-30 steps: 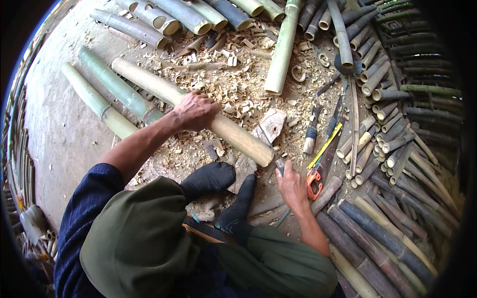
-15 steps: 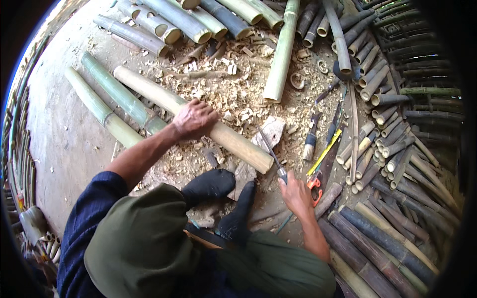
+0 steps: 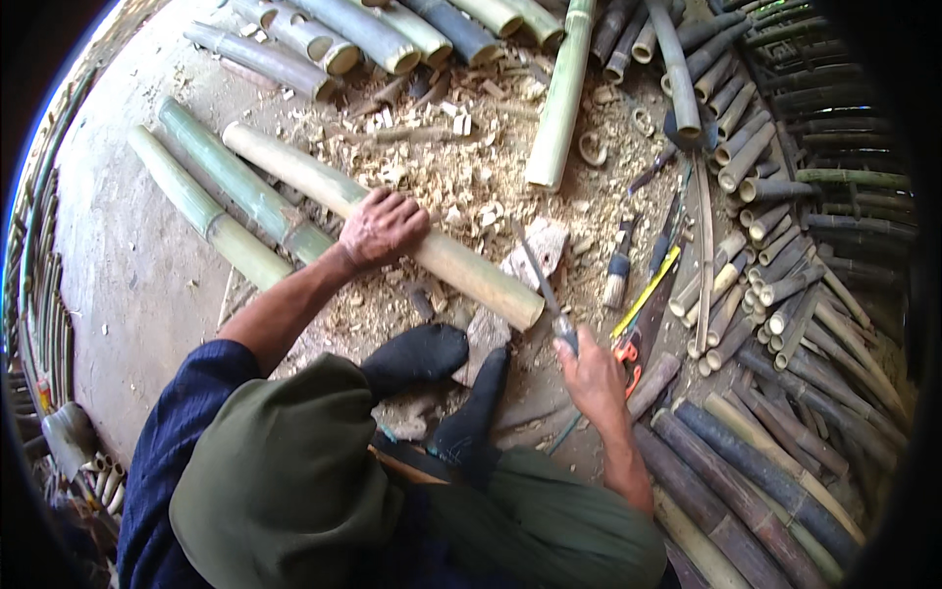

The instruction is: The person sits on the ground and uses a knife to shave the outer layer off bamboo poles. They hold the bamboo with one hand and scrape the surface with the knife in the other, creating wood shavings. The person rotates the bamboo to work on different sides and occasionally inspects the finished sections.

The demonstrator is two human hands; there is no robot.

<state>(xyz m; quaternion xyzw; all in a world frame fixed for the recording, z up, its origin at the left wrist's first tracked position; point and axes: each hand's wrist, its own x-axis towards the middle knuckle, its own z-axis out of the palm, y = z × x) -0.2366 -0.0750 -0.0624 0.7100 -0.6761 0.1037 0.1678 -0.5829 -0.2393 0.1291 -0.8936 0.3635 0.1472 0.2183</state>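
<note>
Workshop floor (image 3: 98, 265): pale and hard at left, littered with bamboo shavings (image 3: 432, 187) ahead of the person.
Bamboo pole (image 3: 476, 273), head view: slants from upper left to lower right, its cut end just up-left of the right hand (image 3: 596, 378).
Left hand (image 3: 383, 228): the nearer one, clasped over the pole's middle, knuckles up; I can't see the fingertips underneath.
Right hand: fingers curled round the handle of a slim knife (image 3: 538, 271), blade pointing up-left, beside that end; whether they touch, I cannot tell.
Edges: pierced wooden block (image 3: 551, 240) just beyond the pole; orange-handled tool (image 3: 625, 349) close by the right hand; stacked bamboo (image 3: 765, 471) farther right.
Room to move: wider ahead over the shavings, tight toward the stack.
</note>
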